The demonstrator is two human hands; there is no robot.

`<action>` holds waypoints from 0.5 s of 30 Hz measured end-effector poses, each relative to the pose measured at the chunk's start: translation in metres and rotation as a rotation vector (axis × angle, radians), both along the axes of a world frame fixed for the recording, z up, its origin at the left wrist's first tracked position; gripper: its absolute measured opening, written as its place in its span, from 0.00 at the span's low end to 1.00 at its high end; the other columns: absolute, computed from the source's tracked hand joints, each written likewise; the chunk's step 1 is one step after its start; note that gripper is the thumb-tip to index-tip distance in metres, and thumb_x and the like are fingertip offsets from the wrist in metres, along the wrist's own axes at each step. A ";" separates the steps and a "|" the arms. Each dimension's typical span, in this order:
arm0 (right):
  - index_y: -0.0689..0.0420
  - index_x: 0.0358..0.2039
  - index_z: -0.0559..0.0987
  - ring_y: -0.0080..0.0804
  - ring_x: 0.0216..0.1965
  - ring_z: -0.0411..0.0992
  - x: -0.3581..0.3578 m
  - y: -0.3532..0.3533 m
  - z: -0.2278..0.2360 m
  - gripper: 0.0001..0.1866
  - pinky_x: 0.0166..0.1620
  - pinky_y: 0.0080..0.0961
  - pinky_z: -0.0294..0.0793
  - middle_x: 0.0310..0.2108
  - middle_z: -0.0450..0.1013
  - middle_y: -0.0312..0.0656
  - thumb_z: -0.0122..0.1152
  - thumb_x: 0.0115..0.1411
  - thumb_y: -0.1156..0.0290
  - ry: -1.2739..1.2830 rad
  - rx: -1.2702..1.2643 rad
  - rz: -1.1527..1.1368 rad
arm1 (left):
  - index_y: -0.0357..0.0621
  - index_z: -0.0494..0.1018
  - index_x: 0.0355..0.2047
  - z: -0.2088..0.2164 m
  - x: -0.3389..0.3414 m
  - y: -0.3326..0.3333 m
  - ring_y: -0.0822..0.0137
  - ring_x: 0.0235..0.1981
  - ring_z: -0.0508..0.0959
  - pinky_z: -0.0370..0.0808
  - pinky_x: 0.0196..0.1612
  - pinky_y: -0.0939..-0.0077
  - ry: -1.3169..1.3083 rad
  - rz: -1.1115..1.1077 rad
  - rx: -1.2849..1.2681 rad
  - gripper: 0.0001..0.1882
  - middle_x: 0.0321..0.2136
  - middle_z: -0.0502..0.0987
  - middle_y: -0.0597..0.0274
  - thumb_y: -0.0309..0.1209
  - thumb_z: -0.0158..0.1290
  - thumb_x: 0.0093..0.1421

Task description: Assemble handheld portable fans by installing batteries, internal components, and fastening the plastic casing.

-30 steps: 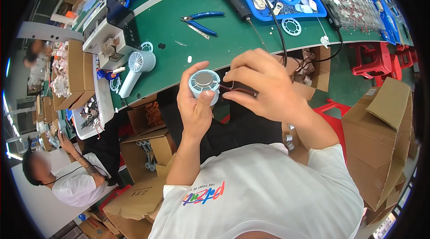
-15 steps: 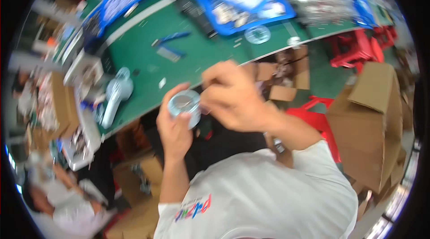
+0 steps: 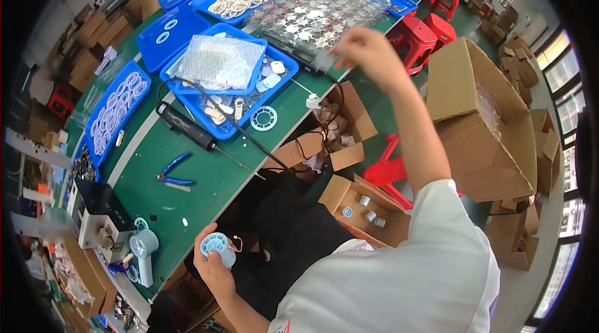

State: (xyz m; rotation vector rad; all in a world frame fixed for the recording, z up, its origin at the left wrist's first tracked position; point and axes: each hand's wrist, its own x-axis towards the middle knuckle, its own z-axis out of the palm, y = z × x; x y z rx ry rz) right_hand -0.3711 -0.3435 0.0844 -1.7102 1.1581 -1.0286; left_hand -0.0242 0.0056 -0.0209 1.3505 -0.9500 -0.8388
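Observation:
My left hand grips a light-blue round fan housing with spokes, its thumb over the front and fingers around the side. Thin red and white wires stick out beside the housing. At the table's far right edge, my right hand is raised with its fingers bent together. A blurred greyish bit shows below those fingertips, too unclear to name. Close by lies a clear plastic tray filled with silvery parts with red wires. An assembled light-blue handheld fan lies at the table's left end.
Blue-handled pliers and a black electric screwdriver with a cable lie on the green table. A blue tray holds bagged and loose parts. Cardboard boxes and red stools stand to the right.
My right hand has left the fan housing and moved up and right to the tray of silvery parts. My left hand, still holding the housing, sits lower and further left in view.

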 end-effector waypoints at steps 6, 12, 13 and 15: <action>0.61 0.40 0.82 0.36 0.38 0.84 -0.067 -0.101 0.006 0.08 0.37 0.24 0.76 0.39 0.81 0.46 0.63 0.65 0.69 -0.352 0.057 -0.287 | 0.31 0.73 0.60 -0.001 0.001 0.000 0.68 0.28 0.78 0.74 0.34 0.80 -0.004 0.023 0.038 0.35 0.32 0.81 0.54 0.55 0.52 0.72; 0.58 0.41 0.83 0.35 0.40 0.83 -0.050 -0.214 -0.005 0.09 0.39 0.26 0.76 0.40 0.82 0.43 0.63 0.65 0.68 -0.154 0.151 -0.343 | 0.31 0.73 0.60 -0.004 0.000 0.000 0.68 0.28 0.79 0.74 0.34 0.80 -0.036 0.039 0.075 0.36 0.33 0.81 0.54 0.56 0.53 0.71; 0.58 0.40 0.84 0.33 0.40 0.83 -0.044 -0.227 -0.006 0.09 0.39 0.27 0.76 0.38 0.83 0.43 0.64 0.64 0.68 -0.037 0.189 -0.340 | 0.31 0.73 0.60 -0.005 0.000 0.000 0.68 0.28 0.79 0.74 0.34 0.80 -0.039 0.043 0.084 0.36 0.33 0.81 0.54 0.56 0.53 0.71; 0.59 0.39 0.84 0.35 0.40 0.84 -0.035 -0.252 -0.011 0.09 0.39 0.28 0.78 0.38 0.83 0.44 0.64 0.62 0.68 0.025 0.220 -0.339 | 0.31 0.73 0.60 -0.005 -0.001 -0.002 0.68 0.28 0.79 0.74 0.34 0.80 -0.036 0.052 0.088 0.36 0.33 0.81 0.54 0.56 0.54 0.71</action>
